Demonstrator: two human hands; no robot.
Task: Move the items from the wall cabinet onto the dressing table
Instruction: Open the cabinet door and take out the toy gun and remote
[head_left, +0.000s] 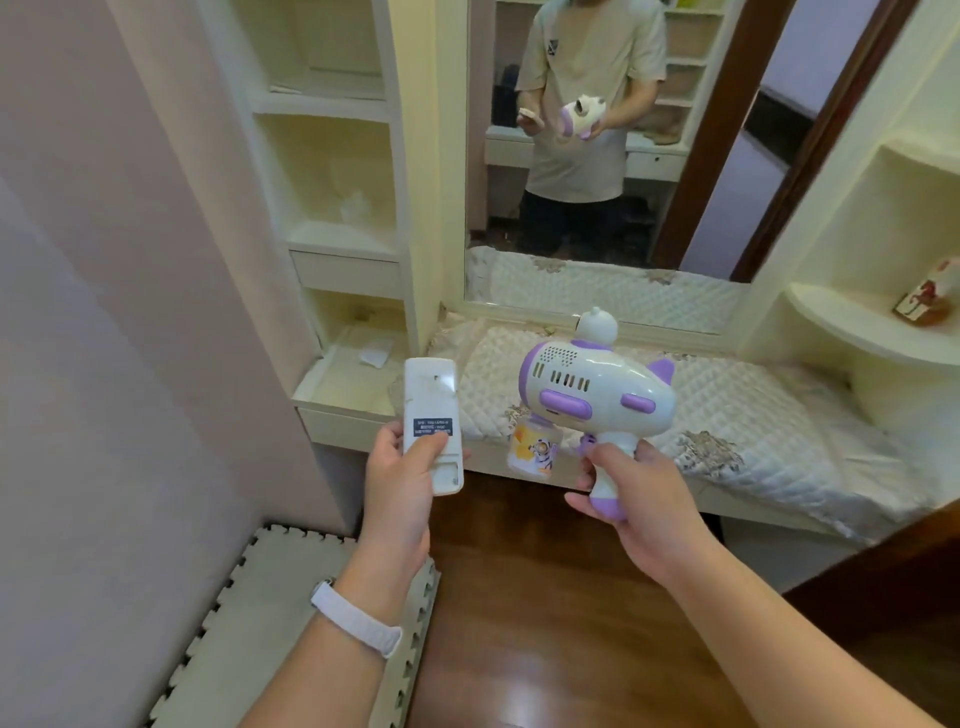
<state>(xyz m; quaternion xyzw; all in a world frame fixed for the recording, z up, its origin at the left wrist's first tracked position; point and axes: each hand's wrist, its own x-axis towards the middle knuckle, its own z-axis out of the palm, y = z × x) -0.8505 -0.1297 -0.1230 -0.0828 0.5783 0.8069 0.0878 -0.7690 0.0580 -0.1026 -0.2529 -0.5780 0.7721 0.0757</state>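
Note:
My left hand (402, 470) grips a white remote control (434, 423) held back side up, a dark label on it. My right hand (631, 486) holds a white and purple toy bubble gun (592, 387) by its handle, with a small printed bottle (535, 447) hanging under its barrel. Both hands are in front of the dressing table (753, 415), which is covered by a quilted cream cloth. The toy's barrel is above the table's front left part. The wall cabinet is not in view.
A mirror (613, 156) behind the table reflects a person. Cream open shelves (337, 171) stand at the left, with an open drawer (348, 384) below them. A curved shelf at the right carries a small red and white box (924, 306). A foam mat (260, 623) lies on the wooden floor.

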